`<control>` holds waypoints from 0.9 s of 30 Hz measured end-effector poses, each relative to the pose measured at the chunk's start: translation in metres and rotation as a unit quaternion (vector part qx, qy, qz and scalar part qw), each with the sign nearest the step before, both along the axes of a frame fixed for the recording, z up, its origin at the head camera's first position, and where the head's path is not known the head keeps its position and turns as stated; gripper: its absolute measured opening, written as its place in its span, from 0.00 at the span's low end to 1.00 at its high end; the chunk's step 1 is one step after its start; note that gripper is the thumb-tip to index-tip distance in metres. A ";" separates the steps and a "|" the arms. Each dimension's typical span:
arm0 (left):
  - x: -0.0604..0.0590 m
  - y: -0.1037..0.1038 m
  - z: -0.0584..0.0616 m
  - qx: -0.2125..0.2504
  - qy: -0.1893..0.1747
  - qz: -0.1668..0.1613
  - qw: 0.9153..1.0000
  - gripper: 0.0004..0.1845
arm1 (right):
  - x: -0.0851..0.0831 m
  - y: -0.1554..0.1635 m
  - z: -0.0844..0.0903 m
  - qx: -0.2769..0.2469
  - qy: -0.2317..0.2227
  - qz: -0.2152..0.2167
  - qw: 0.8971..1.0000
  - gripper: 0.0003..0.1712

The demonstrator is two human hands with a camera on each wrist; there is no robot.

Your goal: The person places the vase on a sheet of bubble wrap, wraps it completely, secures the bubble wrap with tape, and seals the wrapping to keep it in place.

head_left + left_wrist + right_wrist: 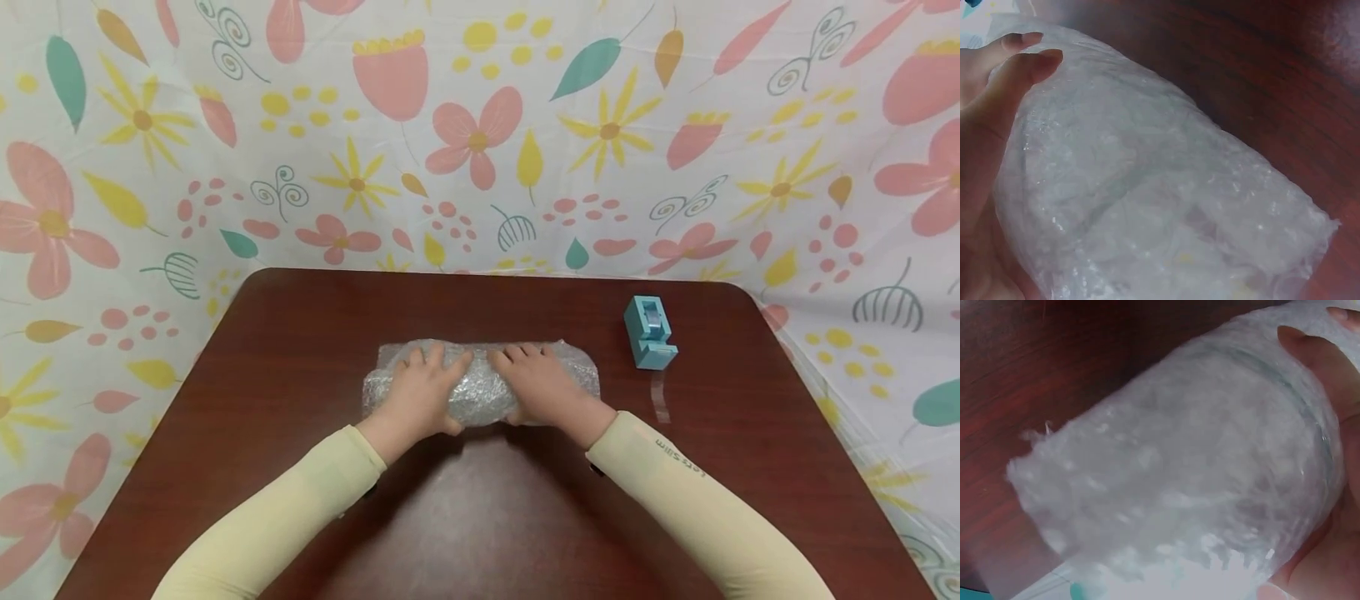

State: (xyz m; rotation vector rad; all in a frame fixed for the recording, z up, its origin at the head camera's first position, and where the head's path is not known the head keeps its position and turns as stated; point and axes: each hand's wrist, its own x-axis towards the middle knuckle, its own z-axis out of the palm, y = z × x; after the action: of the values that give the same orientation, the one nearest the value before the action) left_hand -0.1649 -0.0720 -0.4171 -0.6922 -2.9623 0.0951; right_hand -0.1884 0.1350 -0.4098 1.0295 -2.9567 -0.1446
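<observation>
A bundle wrapped in bubble wrap [480, 390] lies across the middle of the dark wooden table [300, 350]. My left hand [418, 392] grips its left half and my right hand [543, 385] grips its right half, fingers curved over the top and thumbs on the near side. In the left wrist view the thumb and a finger of my left hand [988, 119] wrap round the bundle [1160, 194]. In the right wrist view my right hand [1325, 381] cups the bundle [1179, 475], whose loose end sticks out to the left. What is inside cannot be made out.
A light blue tape dispenser [649, 332] stands at the back right of the table. A strip of clear tape [660, 397] lies on the wood just in front of it. A flowered cloth [480, 125] hangs behind and around the table.
</observation>
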 end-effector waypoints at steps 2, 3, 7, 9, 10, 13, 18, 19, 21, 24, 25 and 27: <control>-0.001 0.000 0.001 -0.005 0.002 -0.001 1.000 0.60 | -0.003 0.000 0.000 -0.005 -0.010 0.000 1.000 0.54; -0.001 -0.001 0.002 -0.005 0.000 -0.001 1.000 0.60 | -0.004 -0.001 0.001 -0.009 -0.016 -0.001 1.000 0.54; -0.006 -0.003 0.005 0.001 -0.018 -0.002 1.000 0.60 | -0.009 -0.002 0.004 -0.019 -0.039 0.001 0.999 0.53; -0.010 -0.004 0.006 0.002 -0.030 -0.008 1.000 0.59 | -0.013 -0.004 0.005 -0.018 -0.057 0.000 0.998 0.54; -0.013 -0.005 0.006 0.004 -0.036 -0.013 0.999 0.59 | -0.015 -0.004 0.006 -0.016 -0.067 0.000 0.998 0.54; -0.021 -0.007 0.007 0.004 -0.062 -0.024 0.998 0.59 | -0.021 -0.005 0.004 -0.013 -0.099 0.000 0.995 0.55; -0.031 -0.006 0.013 0.010 -0.112 -0.030 0.993 0.58 | -0.028 -0.004 0.004 -0.011 -0.159 -0.014 0.987 0.55; -0.033 -0.006 0.014 0.014 -0.119 -0.031 0.992 0.58 | -0.030 -0.004 0.004 -0.012 -0.169 -0.016 0.985 0.55; -0.037 -0.006 0.016 0.023 -0.137 -0.032 0.990 0.57 | -0.034 -0.004 0.004 -0.015 -0.185 -0.017 0.982 0.52; -0.043 -0.007 0.019 0.025 -0.164 -0.034 0.985 0.56 | -0.041 -0.004 0.003 -0.021 -0.209 -0.015 0.978 0.48; -0.046 -0.008 0.019 0.023 -0.173 -0.036 0.984 0.56 | -0.043 -0.004 0.002 -0.023 -0.217 -0.013 0.976 0.46; -0.051 -0.008 0.021 0.015 -0.190 -0.040 0.981 0.55 | -0.048 -0.003 0.002 -0.027 -0.240 -0.016 0.970 0.45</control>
State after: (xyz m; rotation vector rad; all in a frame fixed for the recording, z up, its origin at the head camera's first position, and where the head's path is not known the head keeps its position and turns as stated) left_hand -0.2161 -0.0804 -0.3961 -0.9160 -3.2804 -0.1008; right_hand -0.2360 0.1317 -0.4083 1.1525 -3.3760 0.2171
